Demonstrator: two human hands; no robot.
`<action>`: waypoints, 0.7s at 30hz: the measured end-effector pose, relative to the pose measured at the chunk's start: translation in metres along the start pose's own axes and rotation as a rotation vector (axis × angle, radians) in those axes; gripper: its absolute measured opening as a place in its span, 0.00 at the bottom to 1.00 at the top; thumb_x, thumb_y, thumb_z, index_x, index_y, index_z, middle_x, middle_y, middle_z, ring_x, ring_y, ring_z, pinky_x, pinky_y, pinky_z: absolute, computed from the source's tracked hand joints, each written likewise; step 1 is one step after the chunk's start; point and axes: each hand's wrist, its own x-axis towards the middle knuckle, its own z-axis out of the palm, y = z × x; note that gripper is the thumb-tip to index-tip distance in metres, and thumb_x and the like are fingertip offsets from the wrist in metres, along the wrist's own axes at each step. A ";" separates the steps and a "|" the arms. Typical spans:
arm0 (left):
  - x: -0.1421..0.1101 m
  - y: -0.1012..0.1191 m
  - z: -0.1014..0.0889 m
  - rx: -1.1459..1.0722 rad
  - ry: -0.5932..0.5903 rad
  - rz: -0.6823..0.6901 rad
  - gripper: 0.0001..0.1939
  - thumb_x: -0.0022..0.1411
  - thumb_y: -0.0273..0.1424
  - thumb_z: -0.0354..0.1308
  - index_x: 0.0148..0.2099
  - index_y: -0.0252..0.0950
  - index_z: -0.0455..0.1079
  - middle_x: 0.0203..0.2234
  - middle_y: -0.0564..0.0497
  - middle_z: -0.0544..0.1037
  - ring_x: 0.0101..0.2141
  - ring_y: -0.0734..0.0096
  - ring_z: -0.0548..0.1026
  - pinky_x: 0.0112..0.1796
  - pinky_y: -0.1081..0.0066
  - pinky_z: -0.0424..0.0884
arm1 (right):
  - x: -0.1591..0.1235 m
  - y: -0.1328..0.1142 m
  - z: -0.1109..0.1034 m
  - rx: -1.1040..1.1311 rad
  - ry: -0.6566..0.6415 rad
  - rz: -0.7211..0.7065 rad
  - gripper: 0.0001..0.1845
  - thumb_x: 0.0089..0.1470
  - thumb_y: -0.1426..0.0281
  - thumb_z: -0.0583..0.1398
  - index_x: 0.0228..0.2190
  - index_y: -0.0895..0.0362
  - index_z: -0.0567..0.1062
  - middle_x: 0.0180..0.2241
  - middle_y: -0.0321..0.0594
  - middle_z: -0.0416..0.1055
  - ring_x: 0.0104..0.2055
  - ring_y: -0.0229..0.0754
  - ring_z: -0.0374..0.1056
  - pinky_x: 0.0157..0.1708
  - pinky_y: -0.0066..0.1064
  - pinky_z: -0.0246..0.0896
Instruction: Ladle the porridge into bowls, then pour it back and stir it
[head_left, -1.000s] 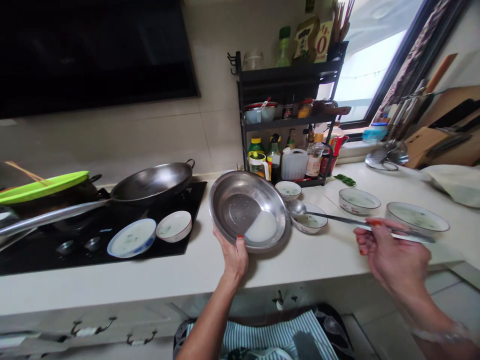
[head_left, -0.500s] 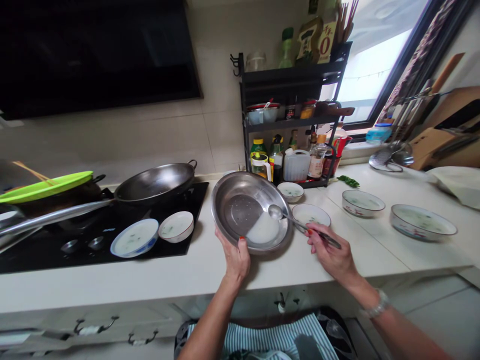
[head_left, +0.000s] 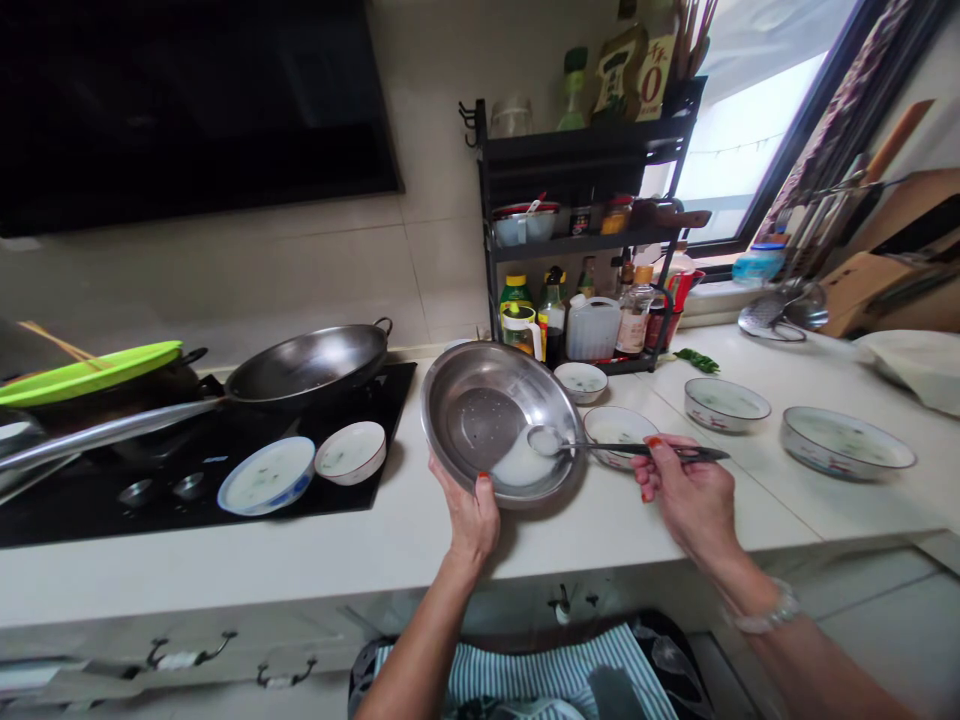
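My left hand (head_left: 471, 510) grips the near rim of a steel basin (head_left: 465, 400), thumb over the edge, and holds it tilted to the right. A small pool of milky white liquid (head_left: 517, 465) gathers at its lower right side. My right hand (head_left: 694, 495) is closed around the dark handle of a spoon (head_left: 545, 440), whose round bowl is at the liquid. Just right of the basin, partly behind the spoon handle, stands a small bowl (head_left: 622, 426) of whitish soup. Another small bowl (head_left: 581, 382) sits behind it.
Two soup bowls, one round (head_left: 726, 398) and one larger (head_left: 846, 440), stand at the right. A blue-rimmed bowl (head_left: 268, 475) and a small bowl (head_left: 351, 452) rest by the cooktop (head_left: 67, 510). A wok (head_left: 307, 365) lies behind them. A black rack (head_left: 577, 245) holds bottles.
The spoon has swung to a flatter angle, its bowl slightly lower and left in the basin. My right hand has moved to the right. The left hand and basin are nearly still.
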 end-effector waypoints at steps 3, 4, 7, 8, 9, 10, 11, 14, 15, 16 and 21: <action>0.000 -0.002 0.000 0.011 0.000 0.010 0.37 0.63 0.30 0.46 0.69 0.21 0.40 0.68 0.31 0.47 0.69 0.54 0.38 0.67 0.52 0.31 | 0.001 0.000 0.000 0.017 0.002 0.008 0.26 0.41 0.54 0.71 0.34 0.59 0.71 0.19 0.35 0.71 0.16 0.37 0.65 0.10 0.24 0.59; 0.000 -0.002 0.000 0.014 0.003 0.010 0.36 0.63 0.30 0.46 0.69 0.21 0.40 0.68 0.31 0.47 0.69 0.54 0.37 0.66 0.52 0.31 | 0.001 -0.001 0.000 0.020 0.004 0.008 0.26 0.40 0.54 0.71 0.33 0.59 0.71 0.19 0.35 0.71 0.16 0.36 0.65 0.10 0.24 0.59; 0.000 -0.002 0.000 0.014 0.008 0.014 0.36 0.63 0.30 0.46 0.69 0.21 0.41 0.68 0.32 0.47 0.69 0.54 0.37 0.66 0.52 0.31 | 0.002 -0.003 0.000 0.030 0.008 0.006 0.25 0.40 0.55 0.71 0.32 0.59 0.71 0.19 0.36 0.71 0.16 0.36 0.65 0.10 0.24 0.58; 0.000 -0.001 0.000 0.013 0.007 0.017 0.36 0.63 0.30 0.46 0.69 0.22 0.41 0.68 0.32 0.47 0.69 0.54 0.37 0.66 0.52 0.31 | 0.002 -0.004 0.000 0.032 0.007 0.005 0.25 0.40 0.55 0.71 0.32 0.59 0.72 0.19 0.36 0.71 0.16 0.36 0.65 0.10 0.24 0.58; 0.000 0.000 0.000 0.013 0.006 0.019 0.36 0.63 0.30 0.46 0.69 0.22 0.41 0.68 0.32 0.47 0.69 0.54 0.37 0.66 0.52 0.31 | 0.003 -0.005 0.000 0.032 0.005 0.004 0.24 0.40 0.55 0.71 0.32 0.59 0.72 0.19 0.36 0.71 0.16 0.36 0.65 0.10 0.24 0.58; 0.000 0.001 0.000 0.012 0.005 0.018 0.36 0.63 0.30 0.46 0.69 0.22 0.41 0.68 0.33 0.48 0.69 0.54 0.37 0.66 0.52 0.31 | 0.003 -0.005 -0.001 0.030 0.003 0.004 0.24 0.40 0.55 0.71 0.32 0.58 0.72 0.19 0.36 0.71 0.17 0.36 0.65 0.10 0.25 0.58; 0.001 0.001 -0.001 0.009 0.005 0.016 0.36 0.63 0.30 0.46 0.69 0.22 0.41 0.68 0.33 0.48 0.69 0.53 0.38 0.66 0.52 0.32 | 0.003 -0.006 -0.001 0.028 0.002 0.004 0.23 0.41 0.55 0.71 0.32 0.58 0.72 0.19 0.36 0.71 0.17 0.37 0.65 0.10 0.25 0.58; 0.002 0.003 -0.001 -0.010 0.004 0.003 0.38 0.62 0.30 0.47 0.70 0.24 0.40 0.67 0.33 0.50 0.68 0.53 0.42 0.67 0.52 0.38 | 0.004 -0.007 -0.001 0.012 0.004 -0.005 0.22 0.42 0.55 0.70 0.31 0.57 0.72 0.19 0.36 0.71 0.16 0.37 0.65 0.10 0.26 0.58; 0.002 0.004 -0.002 -0.016 0.002 0.001 0.38 0.61 0.30 0.47 0.70 0.25 0.39 0.67 0.34 0.50 0.68 0.53 0.44 0.66 0.52 0.41 | 0.004 -0.008 -0.001 0.007 0.005 -0.010 0.22 0.42 0.55 0.70 0.31 0.57 0.72 0.19 0.36 0.71 0.16 0.38 0.65 0.09 0.26 0.58; 0.003 0.004 -0.002 -0.019 0.002 0.002 0.39 0.61 0.30 0.48 0.70 0.26 0.39 0.67 0.34 0.50 0.68 0.53 0.45 0.66 0.53 0.43 | 0.004 -0.008 -0.001 0.003 0.005 -0.013 0.21 0.42 0.55 0.70 0.31 0.56 0.72 0.19 0.36 0.71 0.16 0.38 0.65 0.09 0.26 0.58; 0.003 0.006 -0.002 -0.004 0.023 0.019 0.38 0.61 0.30 0.47 0.70 0.24 0.41 0.66 0.33 0.51 0.68 0.52 0.45 0.66 0.52 0.41 | 0.004 -0.012 -0.002 0.039 0.015 0.006 0.23 0.40 0.55 0.71 0.32 0.57 0.73 0.19 0.36 0.71 0.16 0.37 0.65 0.10 0.25 0.58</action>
